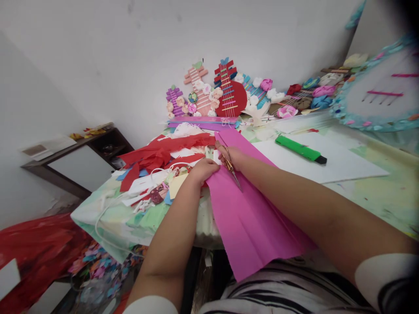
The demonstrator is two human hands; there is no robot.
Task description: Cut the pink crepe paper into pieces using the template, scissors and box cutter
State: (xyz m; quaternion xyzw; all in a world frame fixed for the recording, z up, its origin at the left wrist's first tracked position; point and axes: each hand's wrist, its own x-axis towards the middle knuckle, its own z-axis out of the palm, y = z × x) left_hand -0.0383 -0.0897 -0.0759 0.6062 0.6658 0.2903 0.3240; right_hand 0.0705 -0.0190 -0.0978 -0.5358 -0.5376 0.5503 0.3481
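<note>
A long sheet of pink crepe paper (252, 213) lies across the table edge and hangs toward my lap. My right hand (234, 157) is closed round a pair of gold-handled scissors (233, 172), whose blades rest on the pink sheet pointing back toward me. My left hand (204, 169) is closed on the left edge of the pink paper, just beside the scissors. Red paper strips (163, 152) lie right behind my left hand.
A green utility knife (300, 149) lies on a white sheet (343, 163) at the right. Paper guitars and paper flowers (225, 91) line the back wall. Scraps (153, 187) cover the table's left end. A dark side table (75, 152) stands at left, red plastic (39, 253) on the floor.
</note>
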